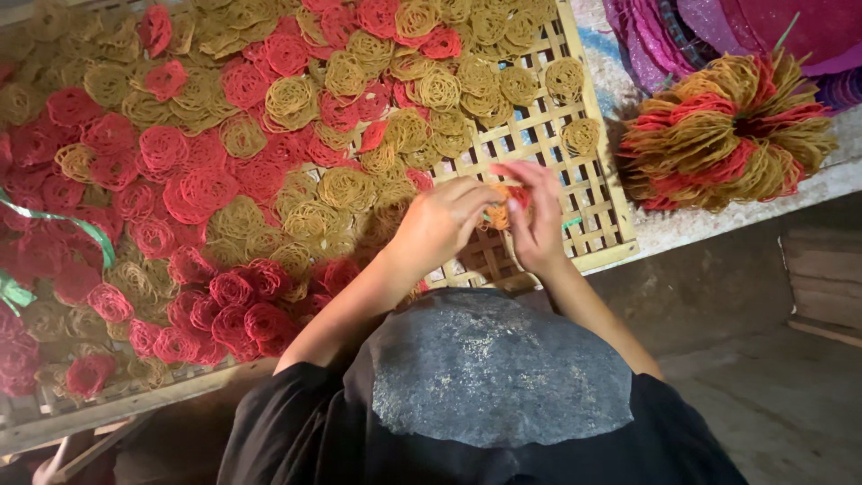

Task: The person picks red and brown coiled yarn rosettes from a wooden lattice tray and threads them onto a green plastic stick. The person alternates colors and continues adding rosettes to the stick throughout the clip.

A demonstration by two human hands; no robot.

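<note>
My left hand (440, 220) and my right hand (537, 220) meet over the near right corner of a woven bamboo tray (600, 211). Between their fingers they pinch a small orange coil of thin strands (499, 212), with a bit of red at its right side. Several red coils (193, 193) and tan coils (346, 189) of the same kind cover most of the tray to the left and beyond my hands. A grey round slab (494, 368) lies on my lap below my forearms.
A loose bundle of red and tan strands (727, 135) lies right of the tray on a pale surface. Purple and pink glittery sheets (718, 31) are stacked at the top right. A green ribbon (63, 224) crosses the left edge. Wooden boards (826, 278) sit at the lower right.
</note>
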